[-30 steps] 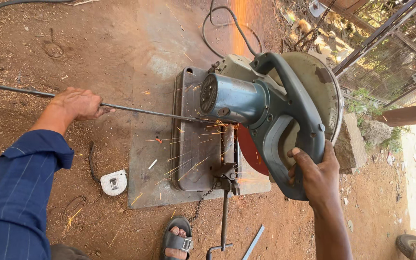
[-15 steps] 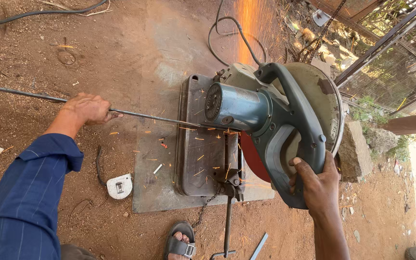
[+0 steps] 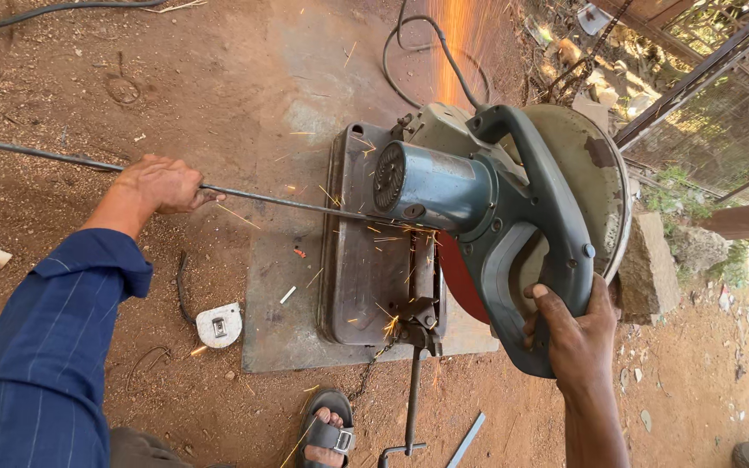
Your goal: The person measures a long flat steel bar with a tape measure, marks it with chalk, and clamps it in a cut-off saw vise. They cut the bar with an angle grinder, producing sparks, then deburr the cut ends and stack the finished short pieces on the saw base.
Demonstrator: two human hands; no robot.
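Observation:
A blue-grey chop saw [image 3: 496, 208] with a red disc stands on a dark metal base plate [image 3: 357, 286] on the dirt ground. My right hand [image 3: 576, 334] grips the saw's handle from below. A long thin steel rod [image 3: 36, 152] runs from the far left across the base and under the motor. My left hand [image 3: 159, 184] is closed around that rod, left of the base. Orange sparks fly over the base and stream up behind the saw. The disc's contact with the rod is hidden by the motor.
A white tape measure [image 3: 218, 325] lies on the dirt left of a flat grey slab [image 3: 279, 329]. My sandalled foot [image 3: 327, 433] is below the base. A vise crank [image 3: 412, 399] sticks out toward me. A black cable [image 3: 409, 61] loops behind; a stone block [image 3: 648, 264] sits right.
The saw stays pulled down on the rod and sparks keep flying, scattered over the base with a stream behind. Both hands keep their grips; the view has shifted slightly.

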